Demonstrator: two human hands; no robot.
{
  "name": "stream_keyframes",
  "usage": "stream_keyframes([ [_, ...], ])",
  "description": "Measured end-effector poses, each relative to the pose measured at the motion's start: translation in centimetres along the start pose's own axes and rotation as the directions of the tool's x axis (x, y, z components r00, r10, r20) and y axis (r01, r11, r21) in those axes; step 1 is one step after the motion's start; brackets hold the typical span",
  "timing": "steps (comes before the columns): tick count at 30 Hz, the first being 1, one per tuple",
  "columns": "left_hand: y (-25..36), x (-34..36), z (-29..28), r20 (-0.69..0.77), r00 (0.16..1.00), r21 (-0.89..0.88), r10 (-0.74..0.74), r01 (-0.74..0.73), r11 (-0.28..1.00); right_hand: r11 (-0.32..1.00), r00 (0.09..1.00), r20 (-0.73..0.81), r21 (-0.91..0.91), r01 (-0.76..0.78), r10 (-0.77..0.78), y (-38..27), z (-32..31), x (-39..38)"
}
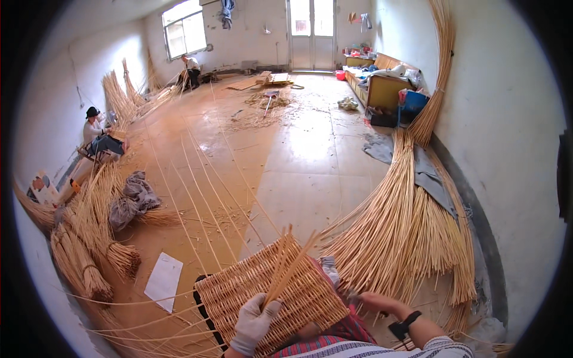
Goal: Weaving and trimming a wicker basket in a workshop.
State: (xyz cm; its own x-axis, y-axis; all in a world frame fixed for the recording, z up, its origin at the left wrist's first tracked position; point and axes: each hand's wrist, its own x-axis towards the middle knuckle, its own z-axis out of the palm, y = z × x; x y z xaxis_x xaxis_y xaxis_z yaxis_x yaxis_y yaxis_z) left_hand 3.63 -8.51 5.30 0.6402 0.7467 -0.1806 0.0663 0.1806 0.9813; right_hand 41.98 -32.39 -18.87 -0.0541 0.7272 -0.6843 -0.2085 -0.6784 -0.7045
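A flat woven wicker panel (pixel 239 286) lies across my lap, with long thin rods running out of it over the floor toward the far end of the room. My left hand (pixel 253 322), in a white glove, grips several loose upright rods (pixel 289 262) against the panel. My right hand (pixel 376 301), bare with a dark wrist band, rests at the panel's right edge next to a big pile of rods (pixel 400 232); whether its fingers hold anything is hidden.
Tied bundles of rods (pixel 89 238) lie at the left with a grey cloth (pixel 134 200) and a white sheet (pixel 163 280). One person sits at the left wall (pixel 98 134), another by the far window (pixel 191 68). A yellow bench (pixel 379 83) stands at right.
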Motion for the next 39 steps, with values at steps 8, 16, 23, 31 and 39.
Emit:
stream_keyframes([
  [8, -0.2, -1.9, -1.0, -0.226, 0.973, 0.021, 0.043, -0.04, 0.999, 0.949, 0.995, 0.076, 0.312, 0.04, -0.067, 1.2, 8.0, 1.6],
  [16, 2.8, -2.1, -2.1, -0.347, 0.931, -0.002, 0.113, -0.121, 0.993, 0.76, 0.593, -0.781, 0.261, 0.595, -0.197, -3.4, 0.1, 3.0],
  [23, 3.3, -2.9, -2.6, -0.393, 0.903, 0.006, 0.174, -0.187, 0.982, 0.353, 0.22, -0.439, -0.249, 0.902, -0.871, -31.0, 17.2, -3.2],
  [31, 4.6, -3.5, -1.3, -0.372, 0.89, 0.079, 0.262, -0.251, 0.965, 0.322, 0.207, -0.397, -0.248, 0.914, -0.894, -32.9, 29.0, -0.2],
  [39, 4.4, -2.9, -1.3, -0.374, 0.892, 0.046, 0.253, -0.254, 0.966, 0.391, 0.324, -0.328, -0.165, 0.905, -0.887, -32.5, 30.5, 1.7],
])
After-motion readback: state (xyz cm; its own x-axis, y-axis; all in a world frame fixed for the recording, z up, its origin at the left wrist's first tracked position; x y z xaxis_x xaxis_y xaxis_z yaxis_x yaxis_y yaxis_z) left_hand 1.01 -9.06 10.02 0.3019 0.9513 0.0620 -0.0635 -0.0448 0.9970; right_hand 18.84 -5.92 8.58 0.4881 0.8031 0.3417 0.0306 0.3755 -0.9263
